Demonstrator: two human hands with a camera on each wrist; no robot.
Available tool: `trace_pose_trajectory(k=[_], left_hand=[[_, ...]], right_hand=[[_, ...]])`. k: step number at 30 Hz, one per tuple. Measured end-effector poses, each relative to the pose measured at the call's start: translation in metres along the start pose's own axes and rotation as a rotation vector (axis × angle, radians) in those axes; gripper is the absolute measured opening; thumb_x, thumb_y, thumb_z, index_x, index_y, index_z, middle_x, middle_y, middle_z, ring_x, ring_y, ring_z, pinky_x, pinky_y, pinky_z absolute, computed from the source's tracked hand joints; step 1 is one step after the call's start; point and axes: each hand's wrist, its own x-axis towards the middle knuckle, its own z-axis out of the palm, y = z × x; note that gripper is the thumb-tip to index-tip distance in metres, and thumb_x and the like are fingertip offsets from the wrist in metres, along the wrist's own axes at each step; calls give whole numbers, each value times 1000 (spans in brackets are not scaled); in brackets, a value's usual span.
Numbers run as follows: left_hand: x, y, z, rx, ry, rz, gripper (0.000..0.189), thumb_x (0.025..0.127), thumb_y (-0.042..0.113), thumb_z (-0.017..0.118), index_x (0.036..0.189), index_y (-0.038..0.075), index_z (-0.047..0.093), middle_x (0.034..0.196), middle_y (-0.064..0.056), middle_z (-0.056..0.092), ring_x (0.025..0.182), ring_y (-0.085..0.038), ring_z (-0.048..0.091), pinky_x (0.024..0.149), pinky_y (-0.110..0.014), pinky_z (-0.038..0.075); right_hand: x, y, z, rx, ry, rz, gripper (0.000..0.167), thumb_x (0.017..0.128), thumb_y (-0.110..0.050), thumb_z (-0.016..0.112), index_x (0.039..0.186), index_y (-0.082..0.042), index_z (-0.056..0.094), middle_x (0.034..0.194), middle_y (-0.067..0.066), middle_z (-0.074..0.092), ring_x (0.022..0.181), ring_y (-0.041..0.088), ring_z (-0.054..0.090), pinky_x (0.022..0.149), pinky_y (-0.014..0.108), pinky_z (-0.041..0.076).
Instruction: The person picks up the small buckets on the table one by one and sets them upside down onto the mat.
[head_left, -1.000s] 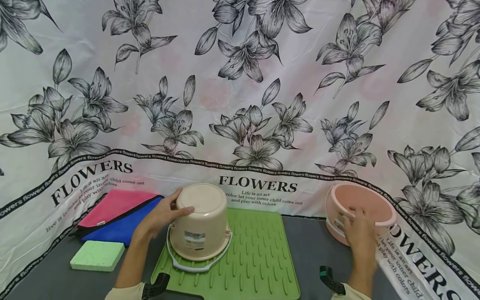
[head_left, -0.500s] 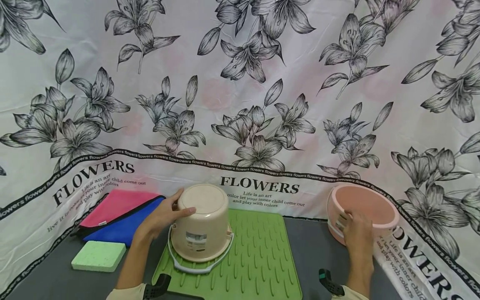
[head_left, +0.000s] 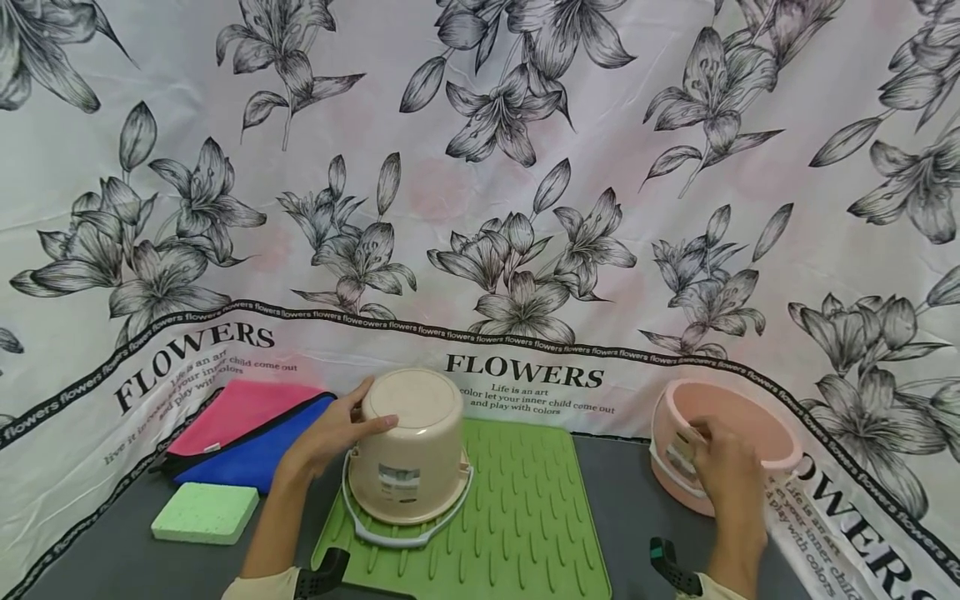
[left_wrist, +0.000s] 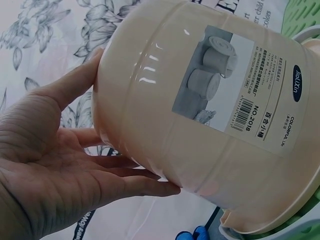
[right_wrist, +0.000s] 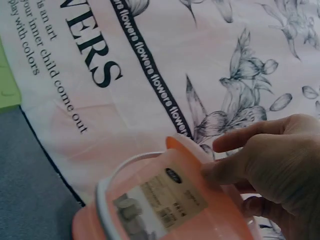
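Observation:
A beige bucket (head_left: 412, 450) stands upside down on the green mat (head_left: 517, 517), its grey handle lying around the rim. My left hand (head_left: 333, 433) holds it near the upturned base; in the left wrist view, the left hand (left_wrist: 65, 160) has thumb and fingers spread against the smooth wall of the beige bucket (left_wrist: 150, 100). On the right, a pink bucket (head_left: 675, 479) is tilted with its mouth up. My right hand (head_left: 727, 467) grips its near rim. In the right wrist view, fingers of the right hand (right_wrist: 270, 170) pinch the rim beside the label of the pink bucket (right_wrist: 215, 222).
A green sponge (head_left: 204, 512) lies on the dark table (head_left: 615, 492) at the left. Behind it are a pink cloth (head_left: 240, 412) and a blue cloth (head_left: 232, 462). A flower-printed sheet (head_left: 450, 208) hangs behind and folds onto the table at the right.
The pink bucket has come slightly nearer with my right hand, whose hold on the rim has shifted. My left hand and the beige bucket have stayed in place while the view drifts slightly.

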Motion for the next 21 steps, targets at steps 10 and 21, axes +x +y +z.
trace_pose_trajectory(k=[10,21], left_hand=[[-1,-1,-2,3,-8,5,106,98,43,71,169,9,0,165,-34,33,153,-49,37,116,-61,47],[-1,1,0,8,-8,15,107,98,44,71,169,8,0,163,-34,35,151,-47,40,113,-57,51]], right_hand=[[4,-15,-29,151,-224,-135,36,90,0,78,124,-1,69,93,16,77,80,26,73,67,36,59],[10,-13,-38,109,-511,-27,43,99,-17,72,131,9,62,108,25,73,96,37,70,77,48,59]])
